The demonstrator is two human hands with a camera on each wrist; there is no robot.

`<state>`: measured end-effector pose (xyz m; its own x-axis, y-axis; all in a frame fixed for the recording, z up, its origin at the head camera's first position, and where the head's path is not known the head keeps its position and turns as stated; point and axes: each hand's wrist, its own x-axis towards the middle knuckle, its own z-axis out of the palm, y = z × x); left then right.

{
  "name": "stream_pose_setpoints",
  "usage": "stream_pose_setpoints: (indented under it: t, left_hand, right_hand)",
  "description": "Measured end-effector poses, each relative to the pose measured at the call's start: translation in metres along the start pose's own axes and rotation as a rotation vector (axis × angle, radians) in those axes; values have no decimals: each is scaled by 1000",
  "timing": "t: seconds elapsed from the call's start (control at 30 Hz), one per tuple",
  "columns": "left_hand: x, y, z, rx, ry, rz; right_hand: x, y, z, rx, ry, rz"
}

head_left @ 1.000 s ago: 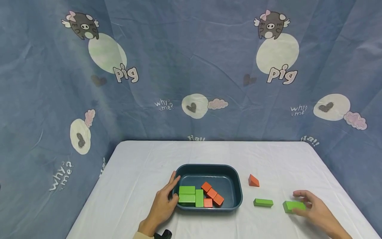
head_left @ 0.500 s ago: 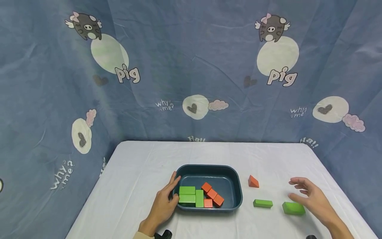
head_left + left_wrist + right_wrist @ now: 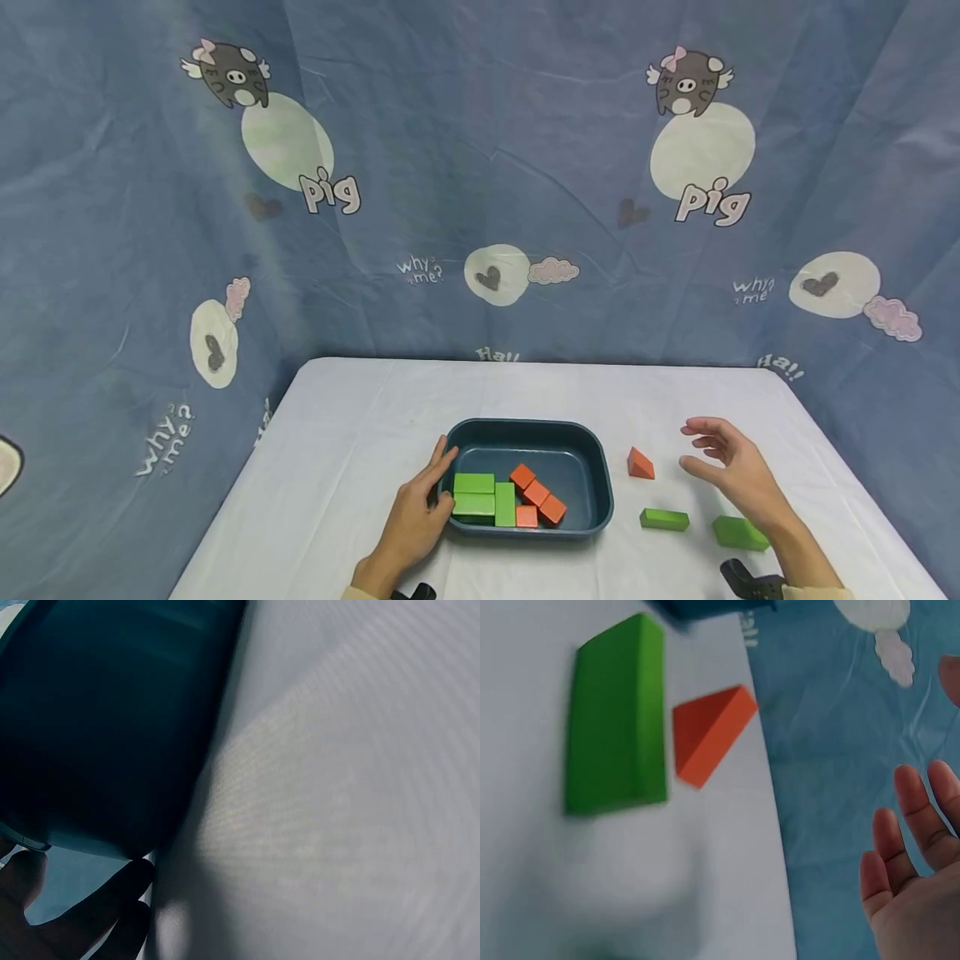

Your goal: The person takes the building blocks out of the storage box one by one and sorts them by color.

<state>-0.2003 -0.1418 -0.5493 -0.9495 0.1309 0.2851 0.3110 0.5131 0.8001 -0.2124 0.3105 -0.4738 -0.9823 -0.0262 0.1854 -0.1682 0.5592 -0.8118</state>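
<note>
My left hand rests against the left side of a dark blue tray, its fingers fairly straight. Fingertips touch the tray's outer wall in the left wrist view. Inside the tray, several green blocks and orange blocks sit toward the front. To the right, my right hand hovers over the table with fingers spread, holding nothing. An orange triangular block lies to its left. Nearer me lie a slim green block and a thicker green one, partly hidden by my right forearm.
A white cloth covers the table. A blue printed curtain hangs behind it and along the sides. Dark wrist-worn devices show below the hands.
My right hand has let go of the thicker green block and lifted away, moving left and farther back toward the orange triangular block. My left hand stays at the tray.
</note>
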Motion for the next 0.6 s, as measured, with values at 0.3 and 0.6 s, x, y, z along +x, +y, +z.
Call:
stream_pose_setpoints:
  t: [0.3, 0.6]
  left_hand:
    - [-1, -1, 0, -5, -9, -7]
    - [-1, -3, 1, -2, 3, 9]
  right_hand:
    - [24, -27, 22, 75, -38, -134]
    - [47, -52, 50, 186, -62, -224]
